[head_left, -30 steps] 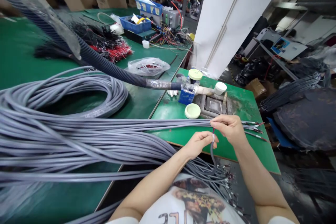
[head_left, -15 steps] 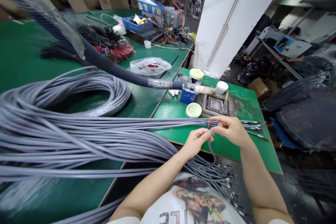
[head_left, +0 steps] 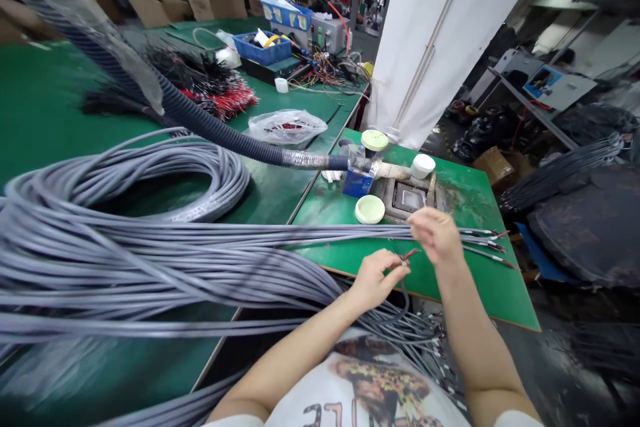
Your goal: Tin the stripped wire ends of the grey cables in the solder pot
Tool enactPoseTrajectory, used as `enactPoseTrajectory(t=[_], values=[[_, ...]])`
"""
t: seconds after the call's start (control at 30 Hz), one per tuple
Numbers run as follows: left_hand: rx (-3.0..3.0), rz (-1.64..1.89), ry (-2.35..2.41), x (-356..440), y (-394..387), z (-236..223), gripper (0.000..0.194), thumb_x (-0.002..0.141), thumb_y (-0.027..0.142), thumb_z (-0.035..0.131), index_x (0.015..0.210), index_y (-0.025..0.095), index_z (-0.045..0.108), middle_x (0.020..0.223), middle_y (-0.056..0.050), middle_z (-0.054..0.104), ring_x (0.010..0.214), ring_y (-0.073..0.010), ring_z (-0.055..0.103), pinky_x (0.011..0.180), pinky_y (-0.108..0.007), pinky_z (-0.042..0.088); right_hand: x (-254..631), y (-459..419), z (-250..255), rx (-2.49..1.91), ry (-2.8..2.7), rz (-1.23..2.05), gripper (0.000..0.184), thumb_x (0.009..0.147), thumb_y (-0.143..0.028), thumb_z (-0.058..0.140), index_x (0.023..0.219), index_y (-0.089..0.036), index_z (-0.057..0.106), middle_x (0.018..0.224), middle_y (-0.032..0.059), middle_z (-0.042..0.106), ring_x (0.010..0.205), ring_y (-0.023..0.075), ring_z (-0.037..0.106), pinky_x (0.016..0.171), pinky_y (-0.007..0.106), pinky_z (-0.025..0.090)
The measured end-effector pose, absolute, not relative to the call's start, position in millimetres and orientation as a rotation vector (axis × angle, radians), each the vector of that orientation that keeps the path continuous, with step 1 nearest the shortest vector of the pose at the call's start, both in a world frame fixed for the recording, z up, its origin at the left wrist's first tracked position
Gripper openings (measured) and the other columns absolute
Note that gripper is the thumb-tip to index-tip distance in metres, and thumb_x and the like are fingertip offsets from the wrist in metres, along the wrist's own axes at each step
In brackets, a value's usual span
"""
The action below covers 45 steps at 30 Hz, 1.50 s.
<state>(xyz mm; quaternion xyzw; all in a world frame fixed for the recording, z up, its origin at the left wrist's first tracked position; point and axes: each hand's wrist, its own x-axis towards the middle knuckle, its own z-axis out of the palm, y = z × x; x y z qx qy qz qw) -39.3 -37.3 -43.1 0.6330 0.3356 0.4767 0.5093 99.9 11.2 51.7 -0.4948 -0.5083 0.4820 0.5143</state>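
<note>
My left hand is shut on the end of a grey cable, pinching it between thumb and fingers, with thin red and dark wires sticking out of its tip. My right hand rests over a long bundle of grey cables, its fingers blurred where they meet the strands. Stripped cable ends with red tips fan out to the right of that hand, across a green work board. More cable ends hang below the board's front edge, under my forearms.
A coil of grey cable lies on the left bench. A black corrugated hose crosses above it to a metal fixture, with pale lids and a blue-labelled bottle beside it. A white pillar stands behind.
My hands have moved apart. The right hand has shifted up and away from the cable end, while the left hand has drawn that end slightly lower and to the left.
</note>
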Motion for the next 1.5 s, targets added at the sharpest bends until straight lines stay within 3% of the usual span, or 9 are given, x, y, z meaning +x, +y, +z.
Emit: enactPoseTrajectory(t=[0.1,0.23,0.33,0.53,0.77,0.97,1.13,1.27,1.5], values=[[1.339,1.11,0.818,-38.8,-40.9,-51.6,0.022,0.081,0.034,0.062,0.068,0.017,0.066,0.08,-0.006,0.07,0.074,-0.0176,0.061,0.072,-0.028,0.045,113.8,14.7,62.6,-1.121,-1.194,1.02,0.012,0.075,-0.028,0.063,0.071,-0.017,0.066,0.035,-0.01,0.03,0.034,0.0049,0.022,0.039,0.021,0.023],[1.13,1.149,0.875,-43.0,-31.6,-49.5,0.024,0.077,0.036,0.065,0.069,0.014,0.065,0.079,-0.005,0.069,0.063,-0.0129,0.055,0.063,-0.025,0.043,113.4,-1.3,63.6,-1.397,-1.541,0.893,0.02,0.078,-0.036,0.064,0.078,-0.016,0.069,0.043,-0.0057,0.044,0.04,0.0078,0.036,0.041,0.022,0.027],[1.143,1.184,0.883,-43.3,-25.4,-43.2,0.023,0.076,0.034,0.066,0.068,0.013,0.064,0.066,-0.001,0.062,0.059,-0.0107,0.05,0.06,-0.023,0.04,96.6,-17.9,51.1,-1.549,-1.826,0.645,0.026,0.076,-0.041,0.066,0.086,-0.017,0.069,0.053,-0.0033,0.052,0.048,0.0105,0.045,0.047,0.024,0.034],[1.182,1.24,0.883,-35.5,-29.4,-41.4,0.02,0.075,0.029,0.066,0.065,0.012,0.062,0.061,0.002,0.057,0.059,-0.0093,0.047,0.06,-0.022,0.039,73.9,-25.4,38.6,-1.49,-2.118,0.059,0.028,0.092,-0.033,0.047,0.078,-0.017,0.064,0.073,0.0056,0.066,0.072,0.0169,0.06,0.067,0.028,0.04],[0.961,1.23,0.834,-40.7,-25.3,-37.0,0.024,0.073,0.033,0.07,0.063,0.013,0.061,0.059,0.001,0.06,0.056,-0.0092,0.051,0.06,-0.022,0.042,77.0,-21.6,41.2,-1.412,-2.134,0.082,0.031,0.092,-0.03,0.049,0.067,-0.019,0.063,0.07,0.0037,0.069,0.068,0.0152,0.063,0.064,0.027,0.042],[0.692,1.191,0.674,-53.2,-15.9,-30.4,0.028,0.071,0.037,0.074,0.071,0.011,0.065,0.063,-0.002,0.066,0.055,-0.0079,0.055,0.06,-0.02,0.044,96.3,-21.4,39.0,-1.203,-2.15,0.074,0.015,0.089,-0.022,0.055,0.089,-0.022,0.069,0.082,0.003,0.072,0.073,0.0164,0.064,0.07,0.031,0.049],[0.425,1.115,0.516,-58.7,-11.6,-20.8,0.032,0.068,0.037,0.077,0.081,0.009,0.067,0.067,-0.003,0.067,0.054,-0.0068,0.057,0.057,-0.019,0.047,111.3,-19.5,37.3,-0.937,-2.303,0.082,0.041,0.086,-0.012,0.055,0.125,-0.026,0.056,0.115,0.0079,0.065,0.106,0.0224,0.058,0.089,0.042,0.049],[0.306,1.08,0.354,-55.5,-10.0,-13.9,0.026,0.072,0.034,0.074,0.077,0.011,0.064,0.061,0.002,0.061,0.049,-0.0053,0.054,0.053,-0.018,0.046,105.0,-20.3,25.6,-0.774,-2.414,0.089,0.051,0.083,-0.014,0.061,0.131,-0.03,0.052,0.133,0.0076,0.054,0.126,0.0277,0.045,0.099,0.049,0.044],[0.728,1.041,0.567,-62.5,-25.1,-6.7,0.038,0.077,0.042,0.068,0.098,0.011,0.069,0.081,-0.008,0.072,0.07,-0.0137,0.065,0.07,-0.025,0.051,103.0,-1.7,30.3,-0.908,-1.984,0.122,0.035,0.088,-0.013,0.052,0.119,-0.027,0.06,0.114,0.0067,0.066,0.11,0.0245,0.059,0.094,0.046,0.048]])
